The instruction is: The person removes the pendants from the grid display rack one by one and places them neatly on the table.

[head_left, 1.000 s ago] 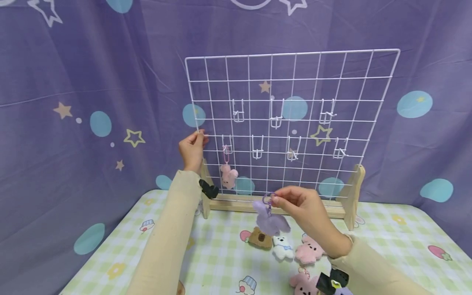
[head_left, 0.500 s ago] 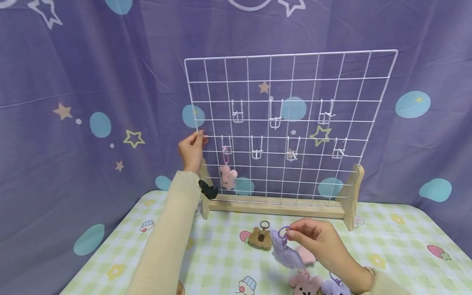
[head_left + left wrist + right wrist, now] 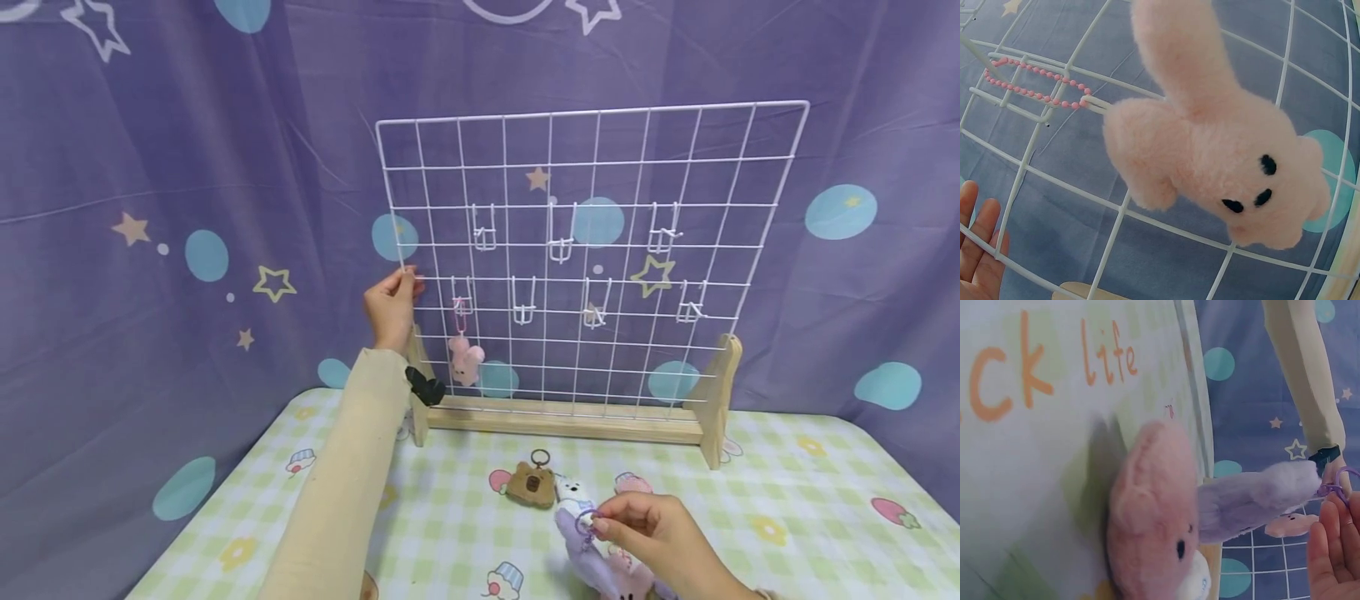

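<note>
At the left side of the white wire grid rack [image 3: 780, 208], my left hand [image 3: 392, 308] pinches the upright edge wire between thumb and fingers. A pink plush keychain [image 3: 467, 363] hangs by a pink bead chain [image 3: 1038, 82] from a lower hook just right of that hand. Low over the tablecloth, my right hand [image 3: 663, 533] pinches the purple ring [image 3: 587, 522] of a lilac plush keychain [image 3: 581, 557], which dangles beneath the fingers. The lilac plush overlaps a pink plush [image 3: 637, 581] lying on the table in the head view.
On the checked tablecloth [image 3: 435, 517] lie a brown bear keychain [image 3: 531, 485], a white plush [image 3: 573, 490] and another pink plush [image 3: 632, 483], partly hidden by my right hand. Several bare hooks [image 3: 523, 311] sit on the grid. Its wooden base [image 3: 562, 422] stands at the table's back.
My right hand has brought the lilac plush keychain down from in front of the rack's base, nearer to me over the table. The left hand has stayed on the grid's edge.
</note>
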Action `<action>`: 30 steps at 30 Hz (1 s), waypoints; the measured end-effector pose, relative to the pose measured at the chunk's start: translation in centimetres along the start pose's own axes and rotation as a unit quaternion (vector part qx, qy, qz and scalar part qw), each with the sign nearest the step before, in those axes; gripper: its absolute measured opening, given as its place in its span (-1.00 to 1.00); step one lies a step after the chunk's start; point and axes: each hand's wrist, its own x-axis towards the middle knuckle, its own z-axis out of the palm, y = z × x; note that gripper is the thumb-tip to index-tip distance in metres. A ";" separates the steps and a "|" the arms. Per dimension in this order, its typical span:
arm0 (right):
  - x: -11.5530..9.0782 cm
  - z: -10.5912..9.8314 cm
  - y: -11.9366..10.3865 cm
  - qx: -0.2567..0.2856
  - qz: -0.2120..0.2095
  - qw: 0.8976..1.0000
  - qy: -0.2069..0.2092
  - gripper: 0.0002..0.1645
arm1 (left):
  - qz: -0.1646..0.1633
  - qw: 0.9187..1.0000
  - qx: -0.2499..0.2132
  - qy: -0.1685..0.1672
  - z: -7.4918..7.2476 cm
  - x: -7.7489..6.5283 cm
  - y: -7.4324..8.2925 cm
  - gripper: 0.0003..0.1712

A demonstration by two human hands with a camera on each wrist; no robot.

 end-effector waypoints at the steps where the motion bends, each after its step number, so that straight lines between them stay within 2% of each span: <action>1: 0.0 0.1 0.1 0.005 -0.003 1.000 -0.003 -0.84 | 0.001 1.000 -0.004 0.000 0.0 0.0 -0.1 -0.75; 4: 0.1 0.5 0.4 0.014 -0.013 1.000 -0.009 -0.82 | 0.003 1.000 -0.010 0.001 -0.1 0.2 -0.2 -0.75; 11: 1.0 2.1 0.7 0.033 0.002 0.999 -0.034 -0.76 | -0.003 1.000 -0.003 0.006 -0.1 0.3 -0.3 -0.76; 18: 2.5 3.0 0.2 -0.020 -0.014 1.000 -0.011 -0.81 | -0.002 1.000 -0.006 0.006 0.0 0.2 -0.3 -0.77; 23: 3.2 3.1 0.2 -0.010 -0.010 1.000 -0.007 -0.76 | -0.003 1.000 -0.007 0.002 0.1 0.2 -0.3 -0.77; 30: 3.1 2.8 0.4 -0.009 -0.008 1.000 0.006 -0.79 | 0.002 1.000 -0.016 0.002 0.0 0.3 -0.3 -0.76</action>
